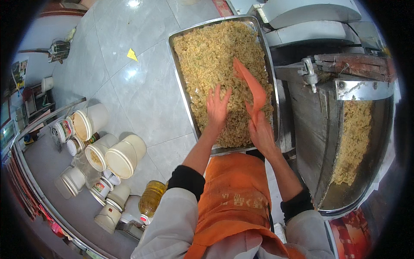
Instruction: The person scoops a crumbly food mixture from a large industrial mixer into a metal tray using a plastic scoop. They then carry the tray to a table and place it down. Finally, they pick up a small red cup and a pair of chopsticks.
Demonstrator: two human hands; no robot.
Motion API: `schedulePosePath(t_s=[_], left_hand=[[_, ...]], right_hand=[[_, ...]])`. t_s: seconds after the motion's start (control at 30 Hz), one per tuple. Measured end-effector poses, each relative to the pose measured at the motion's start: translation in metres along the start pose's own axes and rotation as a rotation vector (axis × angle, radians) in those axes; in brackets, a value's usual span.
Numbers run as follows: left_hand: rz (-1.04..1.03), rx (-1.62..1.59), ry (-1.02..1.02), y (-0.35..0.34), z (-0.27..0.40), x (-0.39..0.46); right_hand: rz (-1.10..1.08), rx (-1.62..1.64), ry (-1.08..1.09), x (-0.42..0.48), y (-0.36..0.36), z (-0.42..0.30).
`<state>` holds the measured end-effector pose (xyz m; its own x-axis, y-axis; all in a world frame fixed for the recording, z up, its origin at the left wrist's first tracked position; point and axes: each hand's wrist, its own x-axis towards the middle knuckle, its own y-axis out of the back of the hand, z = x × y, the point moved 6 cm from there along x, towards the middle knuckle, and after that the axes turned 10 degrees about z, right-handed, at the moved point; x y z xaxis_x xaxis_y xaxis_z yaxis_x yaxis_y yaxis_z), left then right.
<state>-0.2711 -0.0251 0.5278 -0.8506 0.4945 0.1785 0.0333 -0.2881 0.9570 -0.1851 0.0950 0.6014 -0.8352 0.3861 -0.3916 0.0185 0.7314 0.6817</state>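
A deep metal tray [183,94] in front of me holds a thick bed of crumbly, yellowish-brown mixture [213,55] flecked with green. On the mixture, near the tray's centre, rests my left hand [218,105], its fingers spread and holding nothing. My right hand [262,132] grips the lower end of an orange-red plastic scraper or scoop [257,92] along the tray's right side. The tool's far tip lies against the mixture, and part of its near end is hidden by my fingers.
At right stands a metal machine trough [315,129] with similar mixture [354,139] inside. Several lidded plastic buckets [126,158] and a bottle of yellow oil [152,197] are on the left. A yellow scrap [132,55] lies on the tiled floor [148,84].
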Motion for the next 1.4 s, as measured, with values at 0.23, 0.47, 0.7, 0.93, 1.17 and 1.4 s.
schedulePosePath(t_s=[0.23, 0.47, 0.7, 0.93, 1.17, 1.4], left_hand=[[-0.075, -0.354, 0.163, -0.003, -0.022, 0.065], [0.004, -0.366, 0.229, -0.007, -0.023, 0.067], [-0.273, -0.239, 0.163, 0.014, 0.056, -0.022], [-0.214, -0.163, -0.199, -0.011, 0.047, -0.102], [-0.311, -0.297, -0.252, -0.014, 0.032, -0.07], [-0.365, -0.274, -0.079, 0.012, 0.036, -0.021]], right_hand=[[0.147, -0.247, 0.145, 0.044, 0.016, -0.002], [0.159, -0.309, 0.019, 0.013, 0.023, 0.049], [-0.009, -0.262, -0.102, -0.062, -0.004, 0.056], [-0.11, -0.153, -0.21, -0.112, -0.007, 0.068], [0.067, -0.036, -0.21, -0.108, 0.028, 0.081], [0.14, -0.07, -0.247, -0.095, 0.024, 0.111]])
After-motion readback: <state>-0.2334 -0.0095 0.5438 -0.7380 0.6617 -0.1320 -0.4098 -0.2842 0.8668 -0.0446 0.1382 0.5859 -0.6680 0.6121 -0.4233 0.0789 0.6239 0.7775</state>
